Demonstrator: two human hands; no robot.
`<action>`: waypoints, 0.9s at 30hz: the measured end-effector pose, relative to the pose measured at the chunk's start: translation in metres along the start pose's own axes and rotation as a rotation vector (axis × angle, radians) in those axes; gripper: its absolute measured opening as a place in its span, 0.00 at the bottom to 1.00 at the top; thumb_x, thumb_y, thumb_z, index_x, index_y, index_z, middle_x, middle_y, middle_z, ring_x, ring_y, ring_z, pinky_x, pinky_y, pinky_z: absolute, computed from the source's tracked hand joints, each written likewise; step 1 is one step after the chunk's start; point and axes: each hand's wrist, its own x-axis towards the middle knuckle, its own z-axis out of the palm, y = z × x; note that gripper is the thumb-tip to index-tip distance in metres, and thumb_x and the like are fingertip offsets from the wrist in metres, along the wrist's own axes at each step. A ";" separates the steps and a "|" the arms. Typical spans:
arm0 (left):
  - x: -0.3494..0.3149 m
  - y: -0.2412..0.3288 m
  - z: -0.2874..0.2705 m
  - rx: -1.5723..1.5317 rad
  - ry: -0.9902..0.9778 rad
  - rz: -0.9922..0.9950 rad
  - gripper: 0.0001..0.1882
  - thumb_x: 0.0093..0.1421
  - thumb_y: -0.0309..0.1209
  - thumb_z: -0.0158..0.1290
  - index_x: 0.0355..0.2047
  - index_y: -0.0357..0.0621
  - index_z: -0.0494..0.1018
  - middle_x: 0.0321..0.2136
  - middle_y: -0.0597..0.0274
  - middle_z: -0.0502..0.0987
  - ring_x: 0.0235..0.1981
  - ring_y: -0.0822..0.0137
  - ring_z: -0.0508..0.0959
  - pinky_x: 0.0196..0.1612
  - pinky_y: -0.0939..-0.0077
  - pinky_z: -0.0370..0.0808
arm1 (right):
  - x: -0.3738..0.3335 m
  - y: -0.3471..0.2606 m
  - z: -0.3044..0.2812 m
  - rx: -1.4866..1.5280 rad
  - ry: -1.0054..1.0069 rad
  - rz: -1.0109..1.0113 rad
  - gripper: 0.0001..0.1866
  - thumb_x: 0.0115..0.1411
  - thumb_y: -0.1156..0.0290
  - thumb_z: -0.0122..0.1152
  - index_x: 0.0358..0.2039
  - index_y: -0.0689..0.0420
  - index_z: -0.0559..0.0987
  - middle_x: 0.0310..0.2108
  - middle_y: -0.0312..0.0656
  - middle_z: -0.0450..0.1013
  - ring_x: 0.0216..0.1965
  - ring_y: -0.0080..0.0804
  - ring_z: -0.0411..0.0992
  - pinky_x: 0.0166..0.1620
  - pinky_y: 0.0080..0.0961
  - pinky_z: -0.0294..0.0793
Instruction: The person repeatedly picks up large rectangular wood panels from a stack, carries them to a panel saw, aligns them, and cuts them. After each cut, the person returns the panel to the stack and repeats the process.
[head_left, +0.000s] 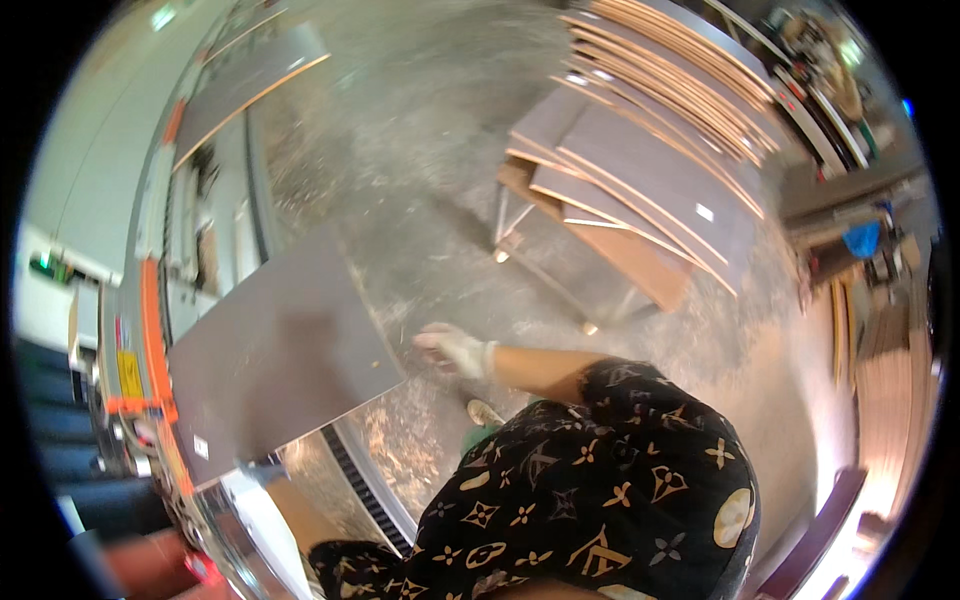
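A grey-faced panel (235, 335) with a pale edge lies on the machine at the left. My left hand (262, 472) is at the panel's near edge, its fingers mostly hidden there. Off the panel's right edge, over the floor, my right hand (455, 352) wears a white glove. It is smeared by motion, with its fingers stretched loosely toward the panel and nothing visible in them. A dark shadow falls across the panel, and a small white label (201, 447) sits near its left corner.
Another grey panel (255, 80) rests farther along the machine's orange-trimmed rail (155, 320). At the upper right, a stack of similar panels (650, 170) lies fanned out on a low stand. Wood chips (395, 450) litter the concrete floor by a black toothed track (365, 495).
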 end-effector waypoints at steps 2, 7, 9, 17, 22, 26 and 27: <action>-0.060 -0.014 0.069 0.153 0.189 0.234 0.25 0.58 0.41 0.52 0.51 0.39 0.64 0.47 0.53 0.69 0.45 0.59 0.72 0.46 0.58 0.75 | -0.031 -0.002 -0.114 0.128 0.273 -0.064 0.19 0.55 0.63 0.59 0.47 0.53 0.72 0.46 0.43 0.70 0.50 0.35 0.67 0.51 0.32 0.67; -0.188 -0.075 0.132 0.756 0.211 0.710 0.24 0.62 0.27 0.48 0.58 0.38 0.58 0.54 0.51 0.65 0.52 0.58 0.69 0.53 0.66 0.69 | -0.130 0.007 -0.429 -0.065 1.282 -0.518 0.25 0.50 0.60 0.62 0.48 0.56 0.72 0.41 0.49 0.73 0.44 0.43 0.71 0.45 0.36 0.71; -0.207 -0.119 0.148 0.705 0.017 0.663 0.25 0.62 0.26 0.48 0.59 0.39 0.57 0.55 0.53 0.63 0.53 0.61 0.67 0.54 0.67 0.67 | -0.182 -0.017 -0.484 -0.401 1.603 -0.196 0.27 0.48 0.56 0.61 0.47 0.56 0.72 0.44 0.52 0.71 0.47 0.48 0.70 0.48 0.38 0.71; -0.284 -0.239 0.233 0.875 -0.327 0.354 0.27 0.60 0.22 0.46 0.59 0.36 0.55 0.57 0.54 0.59 0.57 0.59 0.62 0.59 0.70 0.60 | -0.218 -0.051 -0.579 -0.584 1.818 -0.024 0.28 0.46 0.52 0.62 0.45 0.56 0.72 0.42 0.52 0.72 0.43 0.50 0.72 0.47 0.42 0.71; -0.306 -0.290 0.267 0.435 -0.339 -0.033 0.28 0.59 0.27 0.49 0.58 0.39 0.56 0.52 0.58 0.62 0.46 0.68 0.66 0.49 0.74 0.67 | -0.130 0.034 -0.521 0.406 1.392 -0.561 0.27 0.51 0.62 0.65 0.51 0.55 0.68 0.44 0.44 0.70 0.47 0.41 0.67 0.49 0.38 0.68; -0.370 -0.314 0.337 0.517 -0.528 -0.038 0.23 0.58 0.27 0.50 0.54 0.41 0.61 0.45 0.61 0.65 0.38 0.73 0.67 0.35 0.80 0.69 | -0.144 -0.035 -0.495 0.984 0.799 -0.473 0.25 0.55 0.67 0.62 0.53 0.54 0.66 0.49 0.38 0.67 0.50 0.36 0.65 0.51 0.37 0.67; -0.374 -0.326 0.345 0.540 -0.598 -0.096 0.21 0.58 0.26 0.50 0.52 0.41 0.62 0.42 0.61 0.67 0.35 0.75 0.67 0.31 0.82 0.69 | -0.149 -0.030 -0.496 0.958 0.764 -0.459 0.25 0.56 0.67 0.61 0.53 0.54 0.66 0.50 0.37 0.67 0.50 0.35 0.65 0.51 0.37 0.66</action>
